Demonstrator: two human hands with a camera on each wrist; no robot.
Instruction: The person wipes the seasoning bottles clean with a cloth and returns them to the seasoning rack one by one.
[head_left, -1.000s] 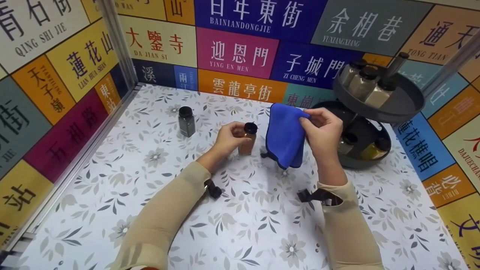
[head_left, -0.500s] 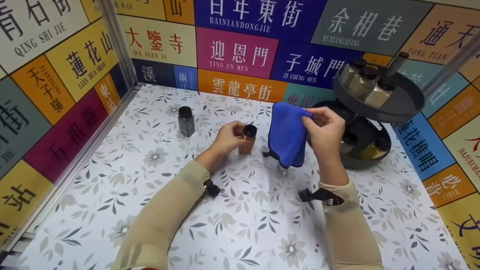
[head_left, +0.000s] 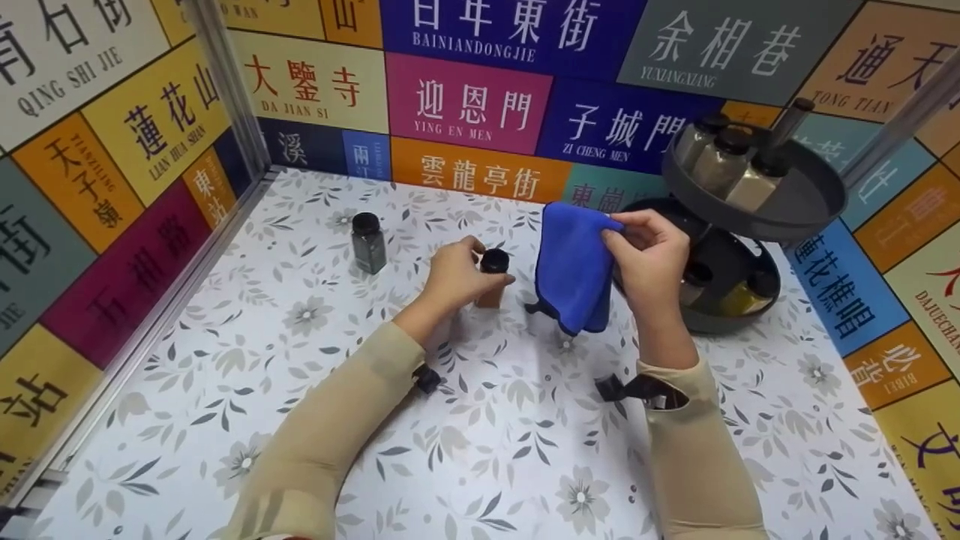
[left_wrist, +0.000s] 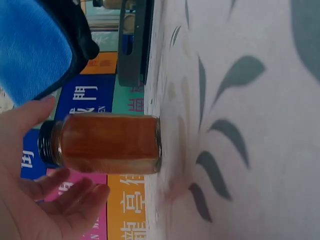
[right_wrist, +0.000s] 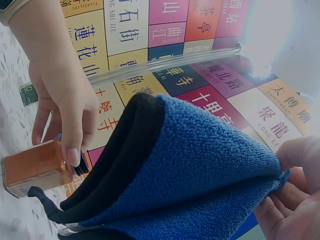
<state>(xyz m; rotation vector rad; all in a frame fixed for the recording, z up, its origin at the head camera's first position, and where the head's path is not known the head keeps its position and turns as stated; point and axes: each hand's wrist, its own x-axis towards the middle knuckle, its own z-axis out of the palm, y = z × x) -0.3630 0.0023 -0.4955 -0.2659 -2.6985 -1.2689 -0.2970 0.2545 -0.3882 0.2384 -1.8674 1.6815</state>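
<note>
A small glass jar of reddish-brown powder (left_wrist: 110,142) with a black lid stands upright on the table. My left hand (head_left: 454,277) is around its lid end; in the left wrist view the thumb and fingers are spread on either side, with gaps between them and the glass. My right hand (head_left: 652,251) pinches the upper corner of a folded blue cloth (head_left: 574,266) with dark edging, which hangs to the right of the jar. The right wrist view shows the towelling cloth (right_wrist: 200,160) between thumb and fingers (right_wrist: 272,215).
A dark-lidded jar of grey contents (head_left: 369,244) stands on the flowered table (head_left: 510,450) left of my left hand. At the right is a two-tier dark rack (head_left: 806,199) bearing several jars. Panels with printed signs (head_left: 469,101) wall the back and sides.
My left hand's fingers have loosened and spread away from the brown jar, which stays standing. The right hand with the blue cloth has hardly moved. The head view has shifted slightly.
</note>
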